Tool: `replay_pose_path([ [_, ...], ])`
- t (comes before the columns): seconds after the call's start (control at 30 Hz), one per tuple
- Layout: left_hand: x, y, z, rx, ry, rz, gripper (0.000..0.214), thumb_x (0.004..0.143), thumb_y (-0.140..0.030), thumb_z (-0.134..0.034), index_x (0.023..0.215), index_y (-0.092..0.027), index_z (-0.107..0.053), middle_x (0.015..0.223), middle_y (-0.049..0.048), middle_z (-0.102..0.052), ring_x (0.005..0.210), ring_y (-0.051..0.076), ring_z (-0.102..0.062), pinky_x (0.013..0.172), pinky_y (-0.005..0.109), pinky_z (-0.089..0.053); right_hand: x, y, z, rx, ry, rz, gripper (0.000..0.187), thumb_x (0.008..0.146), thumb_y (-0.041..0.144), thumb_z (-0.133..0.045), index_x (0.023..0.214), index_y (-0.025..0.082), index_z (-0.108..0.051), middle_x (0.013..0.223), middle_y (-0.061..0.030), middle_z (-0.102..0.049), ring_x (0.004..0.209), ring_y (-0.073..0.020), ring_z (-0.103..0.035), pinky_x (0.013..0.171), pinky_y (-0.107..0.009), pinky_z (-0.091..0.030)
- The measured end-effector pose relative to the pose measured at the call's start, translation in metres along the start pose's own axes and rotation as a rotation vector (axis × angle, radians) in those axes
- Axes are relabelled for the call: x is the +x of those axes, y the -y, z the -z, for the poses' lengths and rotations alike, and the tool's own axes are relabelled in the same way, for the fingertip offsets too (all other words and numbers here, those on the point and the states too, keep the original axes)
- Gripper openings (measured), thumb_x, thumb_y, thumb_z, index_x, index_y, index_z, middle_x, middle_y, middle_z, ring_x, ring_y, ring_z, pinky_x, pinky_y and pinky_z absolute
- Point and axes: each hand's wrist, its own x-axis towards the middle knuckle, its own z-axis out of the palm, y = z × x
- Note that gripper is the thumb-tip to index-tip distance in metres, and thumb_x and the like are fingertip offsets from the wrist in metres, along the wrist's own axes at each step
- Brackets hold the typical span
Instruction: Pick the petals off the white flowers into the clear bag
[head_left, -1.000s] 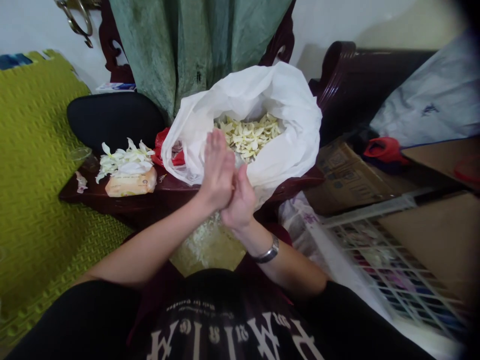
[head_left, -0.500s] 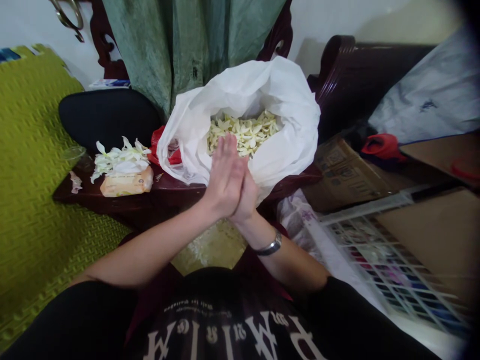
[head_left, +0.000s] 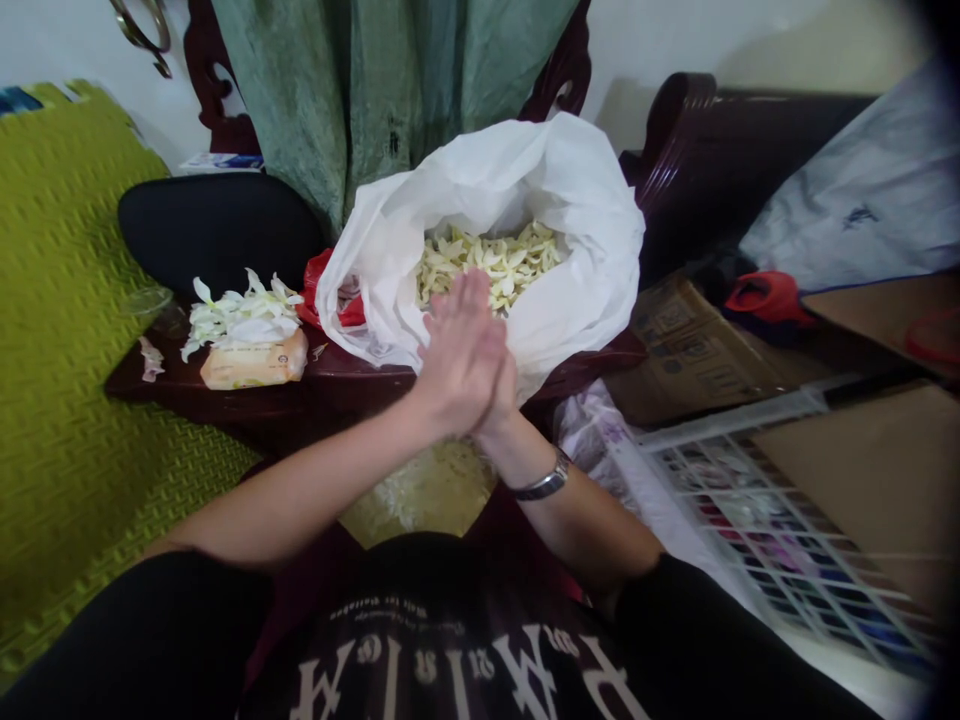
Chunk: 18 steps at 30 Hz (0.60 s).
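Observation:
In front of the white bag, my left hand [head_left: 455,365] lies palm to palm against my right hand [head_left: 501,400], fingers stretched out and pointing forward. My left hand covers most of the right one. Whatever may be between the palms is hidden. Just beyond my fingertips, pale cream-white flower buds and blossoms [head_left: 517,262] fill the bottom of the open white plastic bag [head_left: 592,240]. To the left, a bunch of white flowers [head_left: 244,312] lies behind a soft orange-and-white pack [head_left: 255,362].
The bag stands on a dark red wooden bench [head_left: 165,385]. A red plastic bag [head_left: 313,290] is tucked at its left. A black cushion-like pad [head_left: 217,228] stands behind the flowers. On the right are a cardboard box [head_left: 690,335] and a white wire rack [head_left: 780,530].
My joined hands have shifted slightly to the right in the view, with the left palm sliding against the right. The bag and flowers have stayed in place.

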Motion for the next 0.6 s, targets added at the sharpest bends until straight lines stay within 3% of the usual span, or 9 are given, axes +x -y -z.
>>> replay_pose_path([
  [0.1, 0.0, 0.002, 0.002, 0.078, -0.082, 0.02, 0.063, 0.103, -0.055, -0.027, 0.164, -0.038, -0.024, 0.172, -0.0139, -0.012, 0.161, 0.022, 0.004, 0.133, 0.04, 0.007, 0.0, -0.001, 0.003, -0.135, 0.05, 0.033, 0.048, 0.1, 0.047, -0.044, 0.143, 0.03, -0.056, 0.161, 0.0057, -0.048, 0.156, -0.0137, -0.032, 0.132, -0.042, -0.018],
  [0.2, 0.001, 0.002, 0.005, 0.051, 0.017, -0.044, 0.065, 0.105, -0.053, -0.022, 0.166, -0.033, -0.017, 0.173, -0.0098, -0.01, 0.161, 0.022, -0.003, 0.135, 0.043, -0.003, 0.0, -0.003, 0.005, -0.229, 0.062, 0.006, 0.055, 0.096, 0.049, -0.047, 0.148, 0.033, -0.049, 0.164, 0.0056, -0.043, 0.154, -0.0181, -0.037, 0.13, -0.049, -0.022],
  [0.23, 0.001, 0.002, 0.005, 0.056, 0.035, -0.078, 0.064, 0.105, -0.053, -0.021, 0.166, -0.034, -0.016, 0.173, -0.0104, -0.01, 0.161, 0.021, -0.004, 0.135, 0.042, -0.004, 0.0, -0.004, 0.005, -0.237, 0.066, 0.009, 0.055, 0.096, 0.049, -0.047, 0.149, 0.033, -0.048, 0.164, 0.0052, -0.042, 0.153, -0.0185, -0.038, 0.13, -0.05, -0.024],
  [0.33, 0.001, 0.003, 0.006, 0.114, -0.066, -0.034, 0.062, 0.104, -0.052, -0.024, 0.164, -0.038, -0.023, 0.172, -0.014, -0.016, 0.161, 0.02, 0.001, 0.134, 0.039, 0.004, -0.001, -0.006, 0.005, -0.218, 0.051, 0.011, 0.051, 0.098, 0.049, -0.042, 0.144, 0.029, -0.054, 0.16, 0.0036, -0.049, 0.153, -0.0161, -0.038, 0.13, -0.044, -0.025],
  [0.4, -0.002, 0.002, 0.005, 0.108, -0.082, -0.003, 0.062, 0.104, -0.05, -0.025, 0.165, -0.037, -0.022, 0.172, -0.0107, -0.017, 0.161, 0.022, -0.001, 0.135, 0.044, 0.001, -0.002, -0.007, 0.005, -0.197, 0.037, -0.034, 0.049, 0.098, 0.049, -0.041, 0.14, 0.03, -0.057, 0.157, 0.0051, -0.053, 0.152, -0.0164, -0.04, 0.13, -0.043, -0.027],
  [0.5, -0.006, 0.003, 0.005, 0.098, -0.011, -0.083, 0.064, 0.104, -0.05, -0.027, 0.165, -0.033, -0.021, 0.173, -0.003, -0.019, 0.161, 0.026, -0.009, 0.135, 0.05, -0.009, -0.002, -0.006, 0.008, -0.167, 0.039, -0.089, 0.047, 0.097, 0.05, -0.039, 0.135, 0.032, -0.061, 0.153, 0.0051, -0.057, 0.147, -0.02, -0.048, 0.126, -0.047, -0.035],
  [0.6, 0.001, 0.011, 0.014, 0.193, -0.061, -0.036, 0.063, 0.103, -0.058, -0.026, 0.158, -0.031, -0.039, 0.166, 0.0038, -0.039, 0.159, 0.028, -0.021, 0.133, 0.05, -0.002, -0.003, -0.007, 0.008, -0.161, 0.01, -0.099, 0.044, 0.097, 0.053, -0.042, 0.124, 0.029, -0.067, 0.146, 0.0014, -0.063, 0.147, -0.021, -0.047, 0.122, -0.046, -0.04],
])
